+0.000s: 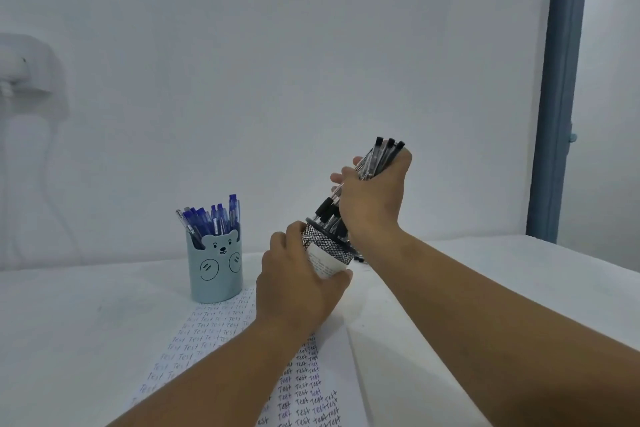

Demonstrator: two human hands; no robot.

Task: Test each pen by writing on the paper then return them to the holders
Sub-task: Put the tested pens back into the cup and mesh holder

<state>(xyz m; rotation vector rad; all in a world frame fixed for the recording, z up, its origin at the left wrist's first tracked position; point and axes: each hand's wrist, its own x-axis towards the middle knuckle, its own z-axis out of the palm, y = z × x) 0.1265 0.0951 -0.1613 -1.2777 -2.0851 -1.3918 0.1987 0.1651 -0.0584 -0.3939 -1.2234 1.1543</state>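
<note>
Now we grip the black mesh holder in our left hand, fingers and thumb curled round its lower part, and we hold it lifted and tilted to the right above the table. Meanwhile our right hand clutches a bundle of black pens, whose lower ends dip into the holder's mouth while their caps stick out above our fist. To our left the blue bear holder stands upright on the table, full of blue pens, touching the far edge of the paper, which is covered in rows of the handwritten word "Test" and runs beneath our left forearm.
</note>
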